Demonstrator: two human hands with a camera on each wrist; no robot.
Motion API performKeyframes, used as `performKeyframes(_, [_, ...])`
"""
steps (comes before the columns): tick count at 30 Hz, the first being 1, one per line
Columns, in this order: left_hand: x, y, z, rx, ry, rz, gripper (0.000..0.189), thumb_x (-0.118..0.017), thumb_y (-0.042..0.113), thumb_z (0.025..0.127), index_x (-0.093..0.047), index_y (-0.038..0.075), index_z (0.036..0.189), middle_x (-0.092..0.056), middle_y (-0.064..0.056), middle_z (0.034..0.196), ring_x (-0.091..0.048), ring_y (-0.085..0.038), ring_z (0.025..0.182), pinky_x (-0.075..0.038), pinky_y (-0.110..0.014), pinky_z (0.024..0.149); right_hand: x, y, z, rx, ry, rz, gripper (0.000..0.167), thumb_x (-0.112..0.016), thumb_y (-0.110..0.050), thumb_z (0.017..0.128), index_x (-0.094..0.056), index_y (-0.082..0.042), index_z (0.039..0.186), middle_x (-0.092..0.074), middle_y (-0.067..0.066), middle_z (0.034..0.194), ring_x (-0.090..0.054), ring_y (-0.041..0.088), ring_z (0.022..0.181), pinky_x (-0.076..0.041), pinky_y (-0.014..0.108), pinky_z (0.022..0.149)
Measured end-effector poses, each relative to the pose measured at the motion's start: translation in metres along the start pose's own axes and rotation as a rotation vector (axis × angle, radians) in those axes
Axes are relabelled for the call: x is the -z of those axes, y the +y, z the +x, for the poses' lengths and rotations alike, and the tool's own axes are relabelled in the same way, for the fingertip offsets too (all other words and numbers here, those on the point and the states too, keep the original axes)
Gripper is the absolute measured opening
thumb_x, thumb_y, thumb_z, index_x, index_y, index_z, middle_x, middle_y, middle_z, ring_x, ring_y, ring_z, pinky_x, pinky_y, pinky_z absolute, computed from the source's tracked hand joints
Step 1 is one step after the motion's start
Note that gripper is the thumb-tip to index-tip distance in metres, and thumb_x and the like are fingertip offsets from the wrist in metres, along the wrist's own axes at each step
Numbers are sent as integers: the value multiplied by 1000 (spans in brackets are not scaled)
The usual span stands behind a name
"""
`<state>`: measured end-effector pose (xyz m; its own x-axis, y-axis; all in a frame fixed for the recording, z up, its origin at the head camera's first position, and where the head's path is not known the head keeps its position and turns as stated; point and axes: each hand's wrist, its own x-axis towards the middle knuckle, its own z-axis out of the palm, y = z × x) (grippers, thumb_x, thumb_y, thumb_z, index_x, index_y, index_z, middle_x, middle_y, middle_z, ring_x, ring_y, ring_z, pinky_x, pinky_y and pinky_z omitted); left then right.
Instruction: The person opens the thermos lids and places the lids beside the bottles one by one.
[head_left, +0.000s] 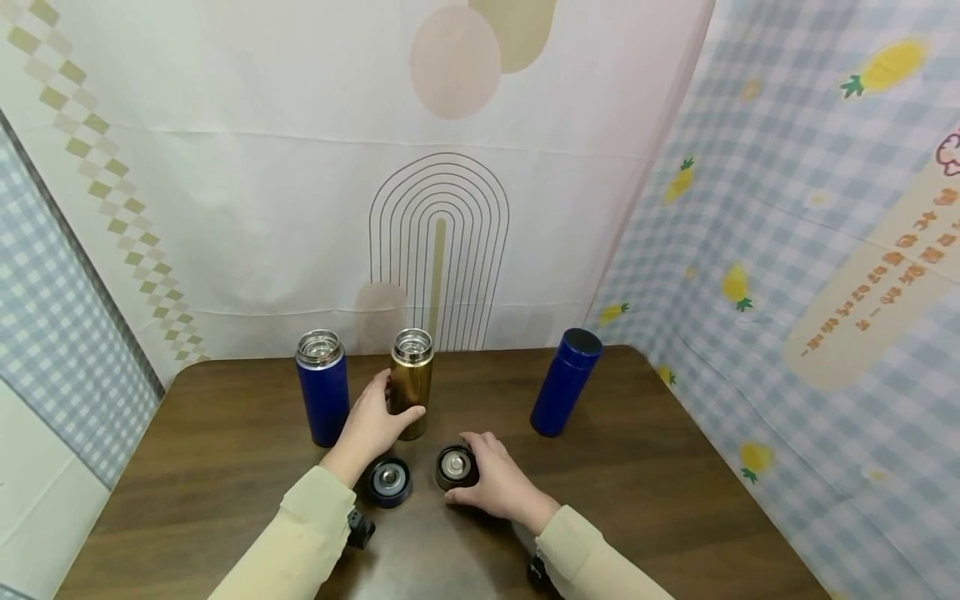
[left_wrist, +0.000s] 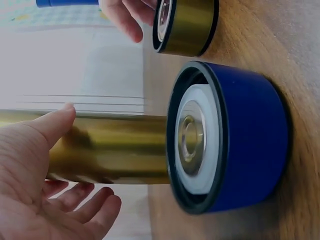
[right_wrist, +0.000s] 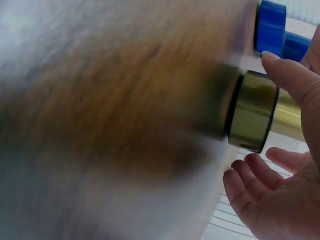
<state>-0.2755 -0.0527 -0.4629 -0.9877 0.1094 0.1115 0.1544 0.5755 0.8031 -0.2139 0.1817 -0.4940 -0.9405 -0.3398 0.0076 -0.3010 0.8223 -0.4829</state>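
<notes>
A gold flask [head_left: 411, 392] stands upright with its lid off and its steel mouth showing. My left hand [head_left: 377, 425] is around its lower left side, thumb across the front, fingers spread loosely. In the left wrist view several of those fingers [left_wrist: 103, 212] extend beyond the flask's edge. My right hand [head_left: 501, 479] is at the gold lid [head_left: 457, 467], which rests with its inner side up. Thumb and fingers lie either side of this lid, and a gap shows below it in the right wrist view. The blue lid [head_left: 388, 481] sits inner side up near my left wrist.
An uncapped blue flask [head_left: 323, 392] stands left of the gold one. Another blue flask [head_left: 566, 382], capped with a dark top, stands at the right. The brown wooden table [head_left: 660, 475] ends at a patterned cloth wall [head_left: 262, 208] behind and a checked cloth [head_left: 750, 333] at right.
</notes>
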Motion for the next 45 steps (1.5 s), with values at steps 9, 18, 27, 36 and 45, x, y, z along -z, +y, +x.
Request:
performKeyframes(9, [13, -7, -17, -18, -8, -16, 77, -72, 38, 87, -34, 7, 146, -48, -20, 139, -49, -36, 125, -40, -52, 100, 24, 12, -12, 10, 88, 48, 85, -80, -45, 76, -42, -9, 143, -50, 11, 129, -48, 22, 119, -44, 42, 97])
performKeyframes(18, [13, 1, -38, -158, 135, -126, 65, -75, 36, 84, -46, 10, 137, -56, -10, 127, -56, -29, 115, -48, -43, 94, 48, 30, -26, -26, 180, 49, 80, -81, -44, 76, -45, -12, 140, -51, 7, 128, -47, 20, 120, -43, 41, 98])
performKeyframes(27, [1, 12, -49, -286, 144, -80, 60, -78, 33, 82, -53, 10, 131, -60, -9, 120, -58, -21, 109, -51, -40, 87, 71, 40, -38, -44, 284, 104, 72, -77, -48, 78, -50, -16, 138, -52, -2, 119, -52, 19, 112, -46, 39, 92])
performKeyframes(36, [-28, 30, -48, -353, 69, -98, 55, -80, 30, 80, -55, 17, 128, -59, 4, 115, -59, -17, 107, -51, -34, 87, 92, 51, -42, 24, 530, 216, 52, -75, -38, 84, -58, -9, 123, -62, 7, 109, -59, 20, 96, -52, 40, 80])
performKeyframes(45, [-80, 74, -33, -319, 28, -163, 56, -75, 42, 82, -55, 20, 129, -58, 5, 122, -54, -14, 114, -48, -36, 93, 115, 58, -40, 8, 763, 348, 50, -76, -29, 85, -55, -4, 123, -62, 11, 106, -60, 21, 88, -51, 32, 74])
